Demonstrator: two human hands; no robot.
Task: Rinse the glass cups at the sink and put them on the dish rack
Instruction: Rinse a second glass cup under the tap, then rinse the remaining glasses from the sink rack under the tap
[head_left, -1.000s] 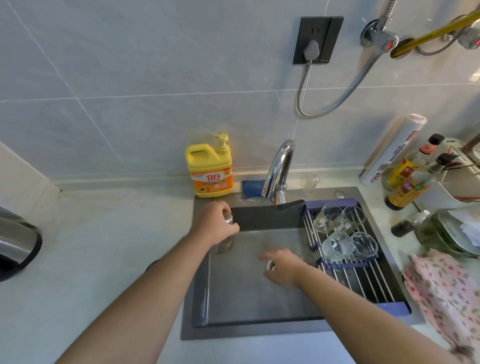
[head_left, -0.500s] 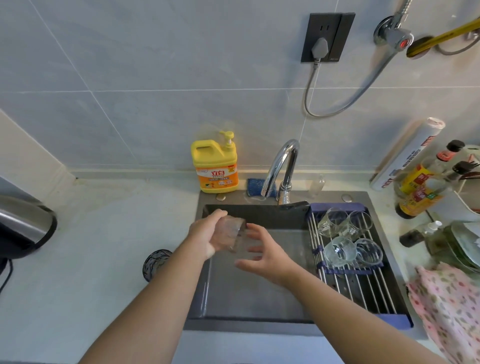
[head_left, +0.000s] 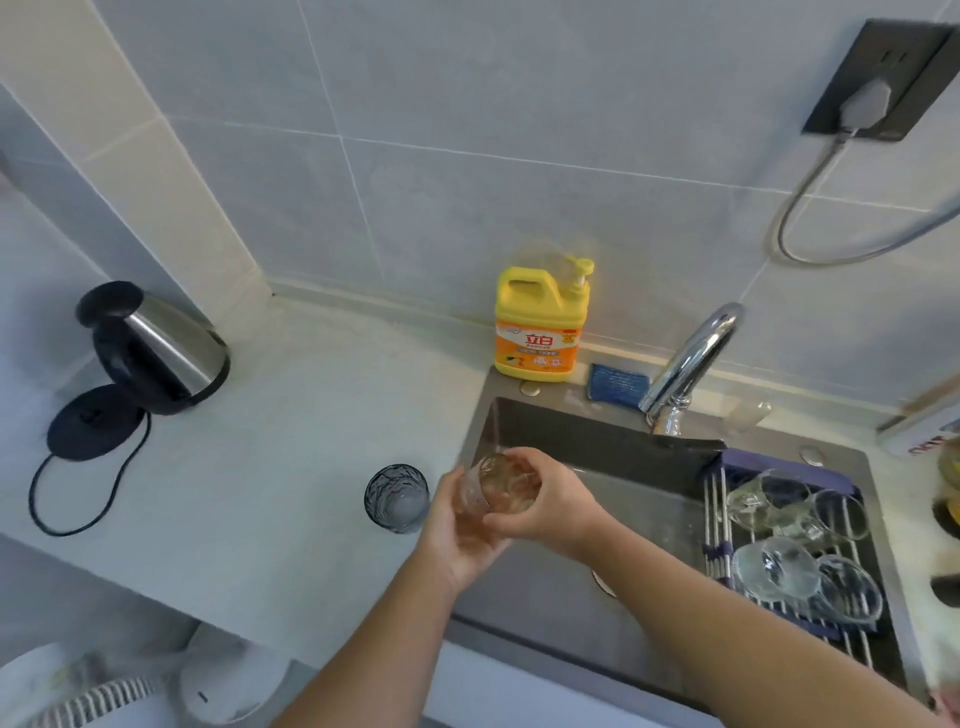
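**Supervisor:** Report the status of both hands and the workpiece.

**Operator:** I am gripping one clear glass cup (head_left: 496, 486) with both hands. My left hand (head_left: 454, 535) is cradling its body from below, and my right hand (head_left: 550, 506) is wrapping its mouth end. The cup is hanging over the left edge of the sink (head_left: 597, 439), well apart from the faucet (head_left: 691, 358).

**Supervisor:** What is changing?

**Operator:** A second ago my left hand was working at the sink's back corner and my right hand was reaching down inside the sink. Both are now clasping the cup. I am judging this to be a rubbing step. I am not seeing a water stream.

**Supervisor:** Remaining work?

**Operator:** Four glass cups (head_left: 771, 566) are lying on the dish rack (head_left: 716, 514), and I am expecting this one to join them. A dark tumbler (head_left: 397, 499) is waiting on the table (head_left: 260, 467).
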